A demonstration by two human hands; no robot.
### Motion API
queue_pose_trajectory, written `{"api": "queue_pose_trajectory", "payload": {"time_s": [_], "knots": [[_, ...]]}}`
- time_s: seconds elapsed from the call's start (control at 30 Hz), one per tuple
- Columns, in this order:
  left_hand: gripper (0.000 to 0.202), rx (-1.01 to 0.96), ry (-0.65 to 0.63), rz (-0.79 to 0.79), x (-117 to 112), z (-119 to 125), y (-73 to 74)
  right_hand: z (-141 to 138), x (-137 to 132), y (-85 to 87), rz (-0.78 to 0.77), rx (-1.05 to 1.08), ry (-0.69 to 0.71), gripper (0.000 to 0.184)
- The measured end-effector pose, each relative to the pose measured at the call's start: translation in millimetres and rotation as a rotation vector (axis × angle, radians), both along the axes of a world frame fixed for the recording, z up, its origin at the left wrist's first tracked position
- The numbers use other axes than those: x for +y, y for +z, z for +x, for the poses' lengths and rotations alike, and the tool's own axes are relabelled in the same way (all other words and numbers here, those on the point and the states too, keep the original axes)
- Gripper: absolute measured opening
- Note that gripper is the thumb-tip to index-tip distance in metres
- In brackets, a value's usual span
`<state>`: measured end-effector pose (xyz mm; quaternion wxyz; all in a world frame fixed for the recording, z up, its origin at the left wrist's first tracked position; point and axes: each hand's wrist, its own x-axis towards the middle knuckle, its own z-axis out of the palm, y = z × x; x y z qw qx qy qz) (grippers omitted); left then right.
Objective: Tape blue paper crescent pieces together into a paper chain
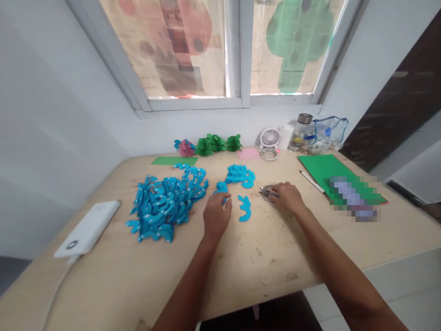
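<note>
A wavy blue piece (245, 212) is laid alone near the middle of the tabletop (262, 262), between the hands, seemingly for easy reach. Another blue piece (221, 186) is situated just beyond the left hand (217, 216); its fingers are loosely bent, and whether anything is held by this grip cannot be told. With the right hand (288, 196), the end of a pointed metal tool (269, 193) appears pinched in a nearly closed grip, over a round item (267, 199). Toward the far edge, a blue row (237, 174) is arranged, perhaps for order; toward the left edge, a blue heap (160, 207) is gathered.
</note>
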<state>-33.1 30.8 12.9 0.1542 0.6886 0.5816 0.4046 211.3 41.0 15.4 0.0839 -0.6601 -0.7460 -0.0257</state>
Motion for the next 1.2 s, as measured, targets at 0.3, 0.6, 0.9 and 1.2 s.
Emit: {"api": "queue_pose_trajectory", "payload": {"time_s": [0.3, 0.6, 0.9, 1.2], "knots": [[0.01, -0.543, -0.126, -0.239, 9.4, 45.3, -12.6, -6.1, -1.1, -7.4, 0.002, 0.094, 0.104, 0.021], [0.022, -0.692, -0.044, -0.331, 13.7, 41.5, -26.9, -20.4, -5.7, 0.7, 0.062, 0.19, 0.407, 0.017], [0.014, -0.764, -0.116, -0.406, 10.4, 36.9, -15.1, -27.4, -9.7, 2.0, 0.078, 0.146, 0.454, 0.021], [0.007, -0.674, -0.105, -0.323, 11.4, 37.5, -20.7, -31.6, -10.3, -0.2, 0.058, 0.156, 0.471, 0.022]]}}
